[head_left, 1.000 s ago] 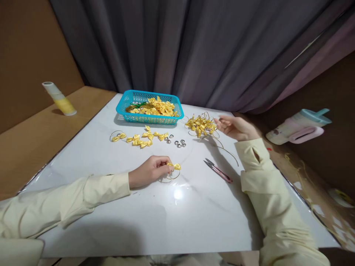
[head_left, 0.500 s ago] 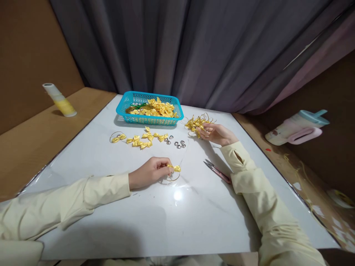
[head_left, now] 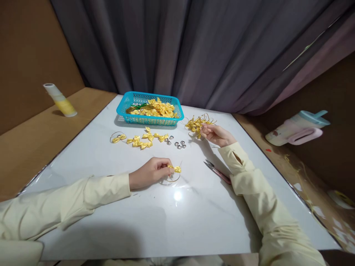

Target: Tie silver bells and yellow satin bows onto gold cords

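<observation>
My left hand (head_left: 155,171) pinches a yellow bow (head_left: 177,169) with a thin gold cord loop (head_left: 174,180) hanging from it, low over the table. My right hand (head_left: 216,135) is raised at the near side of a heap of yellow bows on gold cords (head_left: 198,122); its thumb and fingertips are pressed together, and what they hold is too small to make out. Loose yellow bows (head_left: 142,142) and several silver bells or beads (head_left: 179,146) lie between the hands and the basket. One bow with a loop (head_left: 119,137) lies to their left.
Behind the loose bows stands a blue basket (head_left: 151,120) of yellow bows and cords. Snips (head_left: 217,172) lie beside my right sleeve. A spool of yellow thread (head_left: 63,103) is at the left, a tumbler (head_left: 295,129) at the right.
My right hand has shifted slightly left and its fingers have closed together at the edge of the heap. My left hand keeps its hold on the bow, almost unmoved.
</observation>
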